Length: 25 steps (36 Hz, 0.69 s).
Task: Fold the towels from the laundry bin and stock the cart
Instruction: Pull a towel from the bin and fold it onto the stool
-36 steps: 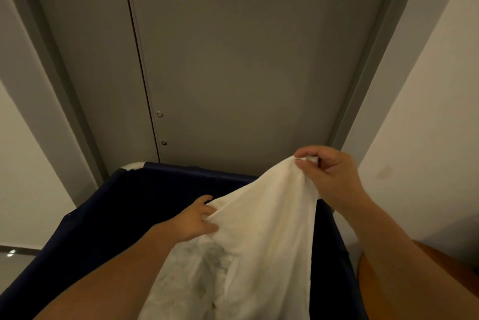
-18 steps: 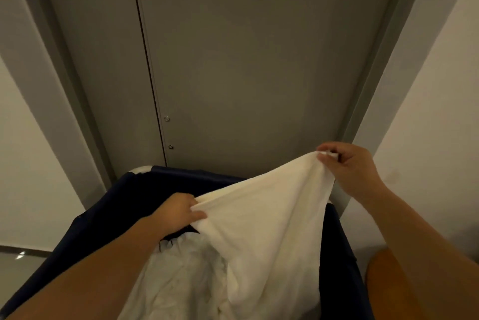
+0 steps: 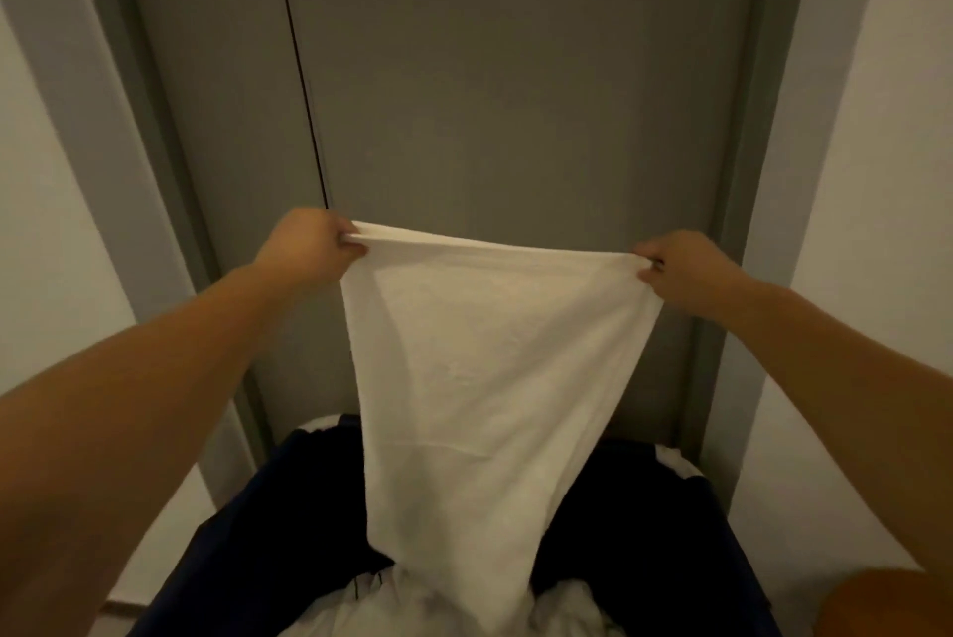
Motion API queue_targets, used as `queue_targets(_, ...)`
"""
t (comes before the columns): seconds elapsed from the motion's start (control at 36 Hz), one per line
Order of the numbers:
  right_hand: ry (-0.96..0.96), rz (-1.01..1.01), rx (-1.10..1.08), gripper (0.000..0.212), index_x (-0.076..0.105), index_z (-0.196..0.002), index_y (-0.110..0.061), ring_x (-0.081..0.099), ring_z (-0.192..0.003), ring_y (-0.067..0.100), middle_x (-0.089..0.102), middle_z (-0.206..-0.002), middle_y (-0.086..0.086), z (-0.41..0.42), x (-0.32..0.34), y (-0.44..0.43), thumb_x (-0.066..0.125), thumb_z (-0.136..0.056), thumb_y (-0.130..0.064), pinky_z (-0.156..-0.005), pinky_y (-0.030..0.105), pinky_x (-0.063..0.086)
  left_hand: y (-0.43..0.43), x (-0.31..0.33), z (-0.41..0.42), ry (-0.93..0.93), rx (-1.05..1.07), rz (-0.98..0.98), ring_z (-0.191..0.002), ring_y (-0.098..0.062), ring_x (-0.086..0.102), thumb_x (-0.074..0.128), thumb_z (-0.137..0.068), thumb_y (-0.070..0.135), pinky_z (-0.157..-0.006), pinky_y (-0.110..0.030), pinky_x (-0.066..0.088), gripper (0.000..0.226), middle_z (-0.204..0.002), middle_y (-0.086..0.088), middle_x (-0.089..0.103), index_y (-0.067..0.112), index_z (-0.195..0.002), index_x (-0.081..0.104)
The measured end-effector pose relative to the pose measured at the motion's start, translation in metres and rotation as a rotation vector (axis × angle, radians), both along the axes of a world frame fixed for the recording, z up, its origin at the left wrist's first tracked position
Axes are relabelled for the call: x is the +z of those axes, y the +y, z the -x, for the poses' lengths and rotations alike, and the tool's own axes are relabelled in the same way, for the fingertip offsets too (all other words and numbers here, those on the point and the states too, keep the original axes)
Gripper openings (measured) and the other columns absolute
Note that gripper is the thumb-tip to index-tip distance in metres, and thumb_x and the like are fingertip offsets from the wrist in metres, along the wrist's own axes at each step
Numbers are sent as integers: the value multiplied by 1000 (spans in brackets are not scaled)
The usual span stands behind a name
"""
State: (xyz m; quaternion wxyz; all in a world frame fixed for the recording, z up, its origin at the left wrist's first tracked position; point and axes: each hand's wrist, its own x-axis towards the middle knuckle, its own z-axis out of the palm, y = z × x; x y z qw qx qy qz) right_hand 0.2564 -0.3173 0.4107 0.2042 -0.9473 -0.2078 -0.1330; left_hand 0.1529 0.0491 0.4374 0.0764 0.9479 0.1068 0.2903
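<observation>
Above the dark blue cloth laundry bin (image 3: 247,533), a big white soft towel (image 3: 485,378) hung spread out. The left hand (image 3: 309,244) pinched one top corner and the right hand (image 3: 680,270) pinched the other. Its bottom end seemed to touch the white cloth pile (image 3: 361,605) inside the bin. Behind the bin stood a flat grey door (image 3: 515,94).

We find no readable text, labels, brands or numbers: none on the towel (image 3: 479,378), the laundry bin (image 3: 268,523) below it, or the door (image 3: 490,69) behind it.
</observation>
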Motion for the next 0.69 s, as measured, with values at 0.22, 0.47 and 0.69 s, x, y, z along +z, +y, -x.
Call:
queue_targets(0.22, -186, -69, -17, 23, 62, -113, -5, 57, -102, 32, 62, -113, 16, -15, 46, 30, 49, -94, -6, -85, 36, 47, 16, 32, 14, -76, 111, 91, -70, -29, 61, 60, -92, 19, -68, -30, 47, 19, -76, -14, 65, 3, -92, 70)
queue_targets(0.47, -425, 64, -199, 19, 61, -110, -19, 57, -94, 29, 62, -103, 11, -10, 70, 45, 52, -93, -16, -80, 38, 51, 26, 38, 7, -237, 6, 443, -50, -15, 66, 55, -94, 10, -54, -27, 57, 11, -66, -11, 66, 6, -96, 65)
queue_targets(0.69, -436, 39, -395, 21, 68, -104, -8, 58, -80, 26, 63, -92, 10, 9, 118, 15, 51, -93, -10, -78, 35, 53, -3, 65, -25, -425, -334, 871, -59, -19, 68, 58, -86, -7, -61, -25, 60, 21, -77, -11, 63, 12, -77, 59)
